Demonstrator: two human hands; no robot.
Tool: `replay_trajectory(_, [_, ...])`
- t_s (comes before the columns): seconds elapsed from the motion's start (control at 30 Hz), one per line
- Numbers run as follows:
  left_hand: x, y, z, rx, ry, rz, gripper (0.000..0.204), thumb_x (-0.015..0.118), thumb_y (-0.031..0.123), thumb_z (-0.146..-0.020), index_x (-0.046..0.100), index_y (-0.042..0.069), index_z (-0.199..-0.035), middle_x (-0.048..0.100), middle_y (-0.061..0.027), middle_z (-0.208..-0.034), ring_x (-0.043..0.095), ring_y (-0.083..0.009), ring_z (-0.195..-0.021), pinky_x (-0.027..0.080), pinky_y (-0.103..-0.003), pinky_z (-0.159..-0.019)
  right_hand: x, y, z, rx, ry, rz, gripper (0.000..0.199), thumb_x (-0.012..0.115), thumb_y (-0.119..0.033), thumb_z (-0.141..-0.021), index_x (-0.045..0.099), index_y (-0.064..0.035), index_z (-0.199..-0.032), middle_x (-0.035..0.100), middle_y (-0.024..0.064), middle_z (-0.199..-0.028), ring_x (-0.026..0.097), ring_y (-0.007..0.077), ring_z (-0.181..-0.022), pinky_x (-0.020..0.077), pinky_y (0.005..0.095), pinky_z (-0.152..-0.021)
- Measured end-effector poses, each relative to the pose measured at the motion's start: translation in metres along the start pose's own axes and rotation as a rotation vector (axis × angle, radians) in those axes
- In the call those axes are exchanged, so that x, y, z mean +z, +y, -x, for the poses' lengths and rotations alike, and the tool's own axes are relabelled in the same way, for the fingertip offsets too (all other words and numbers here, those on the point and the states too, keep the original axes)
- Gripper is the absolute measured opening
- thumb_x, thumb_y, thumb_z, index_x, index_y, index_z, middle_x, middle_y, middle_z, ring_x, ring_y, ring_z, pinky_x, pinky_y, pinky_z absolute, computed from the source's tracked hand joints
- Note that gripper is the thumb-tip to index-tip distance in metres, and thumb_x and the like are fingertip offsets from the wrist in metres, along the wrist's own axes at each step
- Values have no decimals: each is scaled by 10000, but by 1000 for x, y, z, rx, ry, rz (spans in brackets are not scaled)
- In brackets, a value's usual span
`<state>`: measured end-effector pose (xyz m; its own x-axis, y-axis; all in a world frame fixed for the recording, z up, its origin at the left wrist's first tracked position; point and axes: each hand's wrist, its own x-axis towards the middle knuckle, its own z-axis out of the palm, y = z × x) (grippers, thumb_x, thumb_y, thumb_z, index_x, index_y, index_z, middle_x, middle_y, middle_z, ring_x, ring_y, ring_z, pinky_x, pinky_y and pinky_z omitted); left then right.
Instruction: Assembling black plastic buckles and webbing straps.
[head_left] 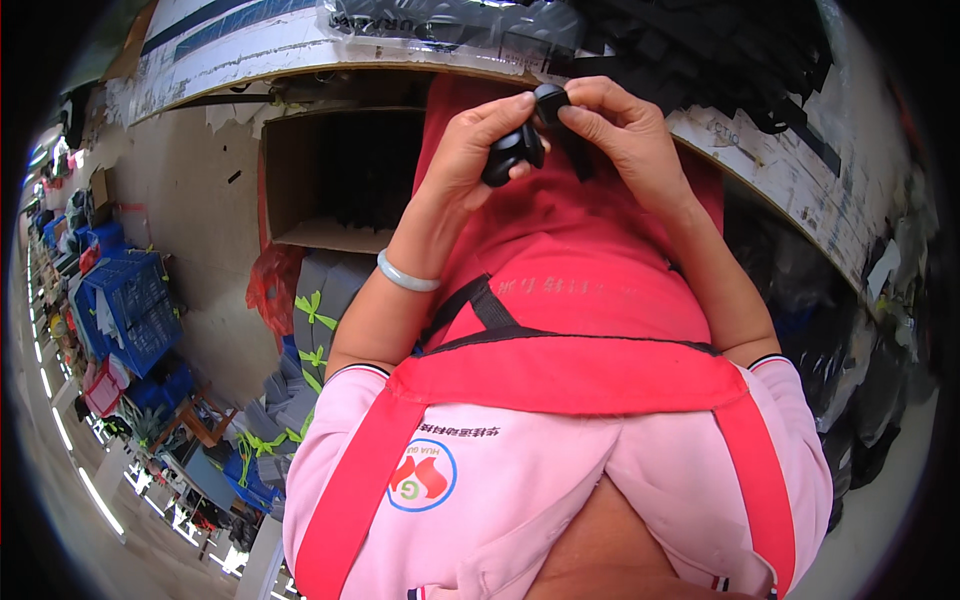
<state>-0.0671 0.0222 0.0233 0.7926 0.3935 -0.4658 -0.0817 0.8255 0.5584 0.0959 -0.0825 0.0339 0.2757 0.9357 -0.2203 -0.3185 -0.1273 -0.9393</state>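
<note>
Both hands are raised together over the red apron point(590, 240), near the worktable's edge. My left hand point(470, 145) is closed round several glossy black rounded pieces point(508, 155); their exact kind does not show. Its thumb tip also touches a small black rounded part point(549, 100) between the hands. My right hand point(635, 130) pinches that part's other side between thumb and fingers. A flat black strap point(579, 158) hangs below the right fingers and seems joined to the part. The left fingers are partly hidden behind the black pieces.
Ahead is the worktable point(270, 85) with a clear plastic bag point(430, 25) and a heap of black straps point(720, 60). An open cardboard box point(300, 190) with dark contents stands below left. Grey bundles with green ties point(325, 300) and blue crates point(130, 300) lie farther left.
</note>
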Motion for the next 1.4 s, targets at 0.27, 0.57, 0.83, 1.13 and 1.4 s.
replay_trajectory(0.27, [11, -9, 3, 107, 162, -149, 251, 675, 170, -890, 666, -27, -1044, 662, -70, -736, 588, -117, -491, 453, -210, -417, 20, -40, 19, -413, 134, 209, 91, 666, -37, -877, 668, -10, -964, 608, -2, -772, 535, 40, -658, 419, 158, -583])
replay_trajectory(0.57, [13, -21, 6, 344, 233, -248, 226, 697, 163, -877, 687, -13, -1020, 664, -56, -737, 584, -88, -506, 448, -203, -421, -2, -24, 28, 315, -33, 254, 218, 658, -241, -905, 639, -54, -794, 539, -35, -585, 425, 1, -455, 287, 172, -408])
replay_trajectory(0.83, [14, -22, 10, 329, 171, -400, 190, 718, 100, -848, 697, 7, -1013, 662, -30, -759, 581, -67, -545, 440, -189, -447, -9, -23, 21, 461, -107, 142, 257, 665, -274, -890, 588, -96, -722, 509, -52, -553, 368, -15, -414, 219, 166, -386])
replay_trajectory(1.13, [1, -24, 7, 428, 98, -583, 151, 693, 36, -849, 689, -11, -992, 623, 1, -812, 560, -48, -612, 404, -174, -483, -6, 1, 22, 292, 10, 144, 239, 678, -288, -897, 638, -68, -812, 534, -46, -593, 419, 2, -467, 286, 167, -423])
replay_trajectory(1.4, [3, -18, 17, 521, 73, -720, 141, 680, -27, -835, 686, -33, -975, 634, -33, -862, 583, -84, -725, 438, -194, -606, -6, 1, 24, 252, -5, -185, 243, 627, -276, -935, 632, -35, -907, 581, -2, -689, 552, 38, -537, 456, 160, -475])
